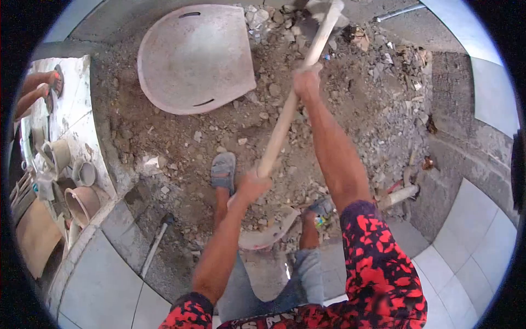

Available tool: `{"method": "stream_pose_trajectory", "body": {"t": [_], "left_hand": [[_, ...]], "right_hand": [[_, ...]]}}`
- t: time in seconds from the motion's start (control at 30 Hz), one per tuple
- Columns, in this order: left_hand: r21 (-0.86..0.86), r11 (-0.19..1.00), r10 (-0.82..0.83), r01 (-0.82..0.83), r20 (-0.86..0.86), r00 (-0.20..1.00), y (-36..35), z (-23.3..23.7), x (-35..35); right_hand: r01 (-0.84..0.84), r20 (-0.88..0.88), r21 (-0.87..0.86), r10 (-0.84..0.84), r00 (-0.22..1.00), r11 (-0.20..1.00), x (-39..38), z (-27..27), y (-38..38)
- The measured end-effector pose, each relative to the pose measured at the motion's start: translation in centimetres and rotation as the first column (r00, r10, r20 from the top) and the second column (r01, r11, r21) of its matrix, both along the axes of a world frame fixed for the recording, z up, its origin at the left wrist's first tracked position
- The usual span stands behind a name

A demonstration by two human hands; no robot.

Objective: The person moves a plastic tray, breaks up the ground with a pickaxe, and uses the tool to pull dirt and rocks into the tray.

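Both my hands are wrapped round the long wooden handle of a hoe (282,125), which slants from lower left to upper right. My left hand (251,187) grips the handle's lower end, near my knees. Further up the shaft, my right hand (307,81) is closed round it. The hoe's greyish head is at the top edge, against the rubble, and its blade is only partly visible. Broken rubble and soil (192,140) cover the ground below. A pale, dusty scoop-shaped pan (197,57) with slot handles lies left of the hoe head.
A second pan (268,234) lies between my sandalled feet. Pipes (399,196) stick out at the right and a thin pipe (155,248) at lower left. Buckets (82,204) stand on the left beside a ledge, where another person's foot and hand (41,90) show. Tiled walls surround the pit.
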State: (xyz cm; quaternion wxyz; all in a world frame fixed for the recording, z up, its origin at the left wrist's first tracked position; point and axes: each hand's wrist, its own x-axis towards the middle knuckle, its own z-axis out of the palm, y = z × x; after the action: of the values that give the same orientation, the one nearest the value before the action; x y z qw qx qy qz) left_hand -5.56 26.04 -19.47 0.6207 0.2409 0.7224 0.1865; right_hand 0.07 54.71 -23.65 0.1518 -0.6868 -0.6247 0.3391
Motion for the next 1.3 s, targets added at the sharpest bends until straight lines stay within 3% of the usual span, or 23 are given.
{"method": "stream_pose_trajectory", "body": {"t": [0.1,0.13,0.17,0.23,0.27,0.33,0.4,0.43,0.57,0.6,0.63,0.7,0.73,0.8,0.87,0.93,1.0,1.07,1.1,1.13,1.17,1.27,1.3], "left_hand": [[-0.03,0.997,-0.078,0.073,-0.213,0.974,-6.0,4.9,7.4],[-0.057,0.994,-0.095,0.088,-0.128,0.987,-8.3,6.6,8.4],[-0.176,0.974,-0.137,0.139,0.023,0.99,-9.6,8.6,9.7],[-0.312,0.912,-0.275,0.266,0.017,0.961,-13.4,10.1,12.1],[-0.307,0.903,-0.31,0.299,0.013,0.951,-15.2,10.7,13.6],[-0.307,0.889,-0.358,0.341,0.0,0.934,-19.6,11.1,15.8],[-0.064,0.963,-0.269,0.262,-0.155,0.951,-23.1,10.4,17.5],[-0.184,0.947,-0.259,0.263,0.046,0.965,-20.2,12.6,15.5],[-0.031,0.941,-0.338,0.337,-0.148,0.93,-14.0,6.9,10.1],[-0.036,0.904,-0.425,0.425,-0.172,0.889,-11.6,4.1,7.9],[0.03,0.897,-0.383,0.44,-0.44,0.812,-10.8,-0.8,6.5],[0.023,0.928,-0.334,0.373,-0.394,0.856,-3.4,-3.0,0.5],[-0.011,0.944,-0.305,0.329,-0.411,0.859,-1.3,-1.8,-1.4],[0.009,0.963,-0.245,0.27,-0.395,0.886,-2.7,-3.1,-0.7],[-0.031,0.981,-0.191,0.19,-0.289,0.938,-4.6,-2.4,0.6],[-0.046,0.977,-0.212,0.207,-0.213,0.954,-7.5,-0.7,5.1],[-0.116,0.967,-0.246,0.226,-0.21,0.946,-10.5,1.8,8.3],[-0.201,0.963,-0.203,0.181,-0.098,0.974,-11.3,4.7,10.2],[-0.221,0.965,-0.149,0.143,-0.011,0.989,-13.5,5.8,11.6],[-0.249,0.931,-0.273,0.267,0.01,0.962,-16.3,5.8,13.3],[-0.26,0.888,-0.387,0.379,0.022,0.922,-18.3,5.2,14.7],[0.108,0.945,-0.285,0.308,-0.187,0.94,-22.4,7.7,17.4],[-0.07,0.919,-0.393,0.388,-0.079,0.916,-22.7,8.2,17.7]], "right_hand": [[-0.193,-0.039,-0.067,0.19,0.981,0.979,8.2,-3.8,-5.1],[-0.003,-0.043,-0.125,-0.002,0.999,0.992,9.3,-2.3,-8.5],[-0.05,-0.02,-0.046,0.049,0.999,0.998,11.7,-2.8,-12.4],[-0.067,-0.001,-0.183,0.068,0.998,0.981,17.5,-6.0,-19.1],[-0.092,0.184,-0.139,0.117,0.976,0.986,19.3,-7.3,-22.3],[0.108,-0.147,-0.273,-0.152,0.977,0.956,18.2,-0.5,-24.3],[0.099,-0.154,-0.286,-0.148,0.977,0.953,19.3,0.5,-25.6],[0.081,-0.166,-0.295,-0.134,0.977,0.952,18.5,1.5,-24.9],[0.024,-0.213,-0.191,-0.065,0.975,0.981,13.0,5.1,-16.5],[0.091,-0.29,-0.059,-0.104,0.951,0.994,11.3,3.3,-13.7],[0.17,-0.373,0.075,-0.131,0.918,0.983,9.5,1.3,-10.5],[0.184,-0.651,-0.048,-0.171,0.74,0.982,4.0,0.0,-5.0],[0.188,-0.569,-0.108,-0.215,0.794,0.976,2.0,-2.7,-3.3],[0.094,-0.253,0.029,-0.083,0.964,0.995,-1.4,-5.8,-3.2],[0.108,-0.247,-0.173,-0.149,0.957,0.979,-0.1,-6.1,-5.4],[-0.003,-0.287,-0.095,-0.025,0.958,0.995,3.0,-6.9,-8.9],[-0.016,-0.208,-0.207,-0.028,0.978,0.978,5.1,-2.5,-11.6],[0.016,-0.274,-0.143,-0.055,0.96,0.99,8.8,-3.4,-15.1],[0.049,-0.229,-0.241,-0.106,0.968,0.969,10.8,-3.1,-16.8],[0.087,-0.173,-0.341,-0.153,0.973,0.936,13.1,-2.8,-18.8],[-0.001,-0.104,-0.268,-0.028,0.994,0.964,15.8,-3.5,-21.0],[0.02,-0.067,-0.37,-0.049,0.997,0.929,23.5,-7.2,-28.3],[0.023,-0.072,-0.365,-0.052,0.996,0.931,23.6,-6.8,-28.7]]}}
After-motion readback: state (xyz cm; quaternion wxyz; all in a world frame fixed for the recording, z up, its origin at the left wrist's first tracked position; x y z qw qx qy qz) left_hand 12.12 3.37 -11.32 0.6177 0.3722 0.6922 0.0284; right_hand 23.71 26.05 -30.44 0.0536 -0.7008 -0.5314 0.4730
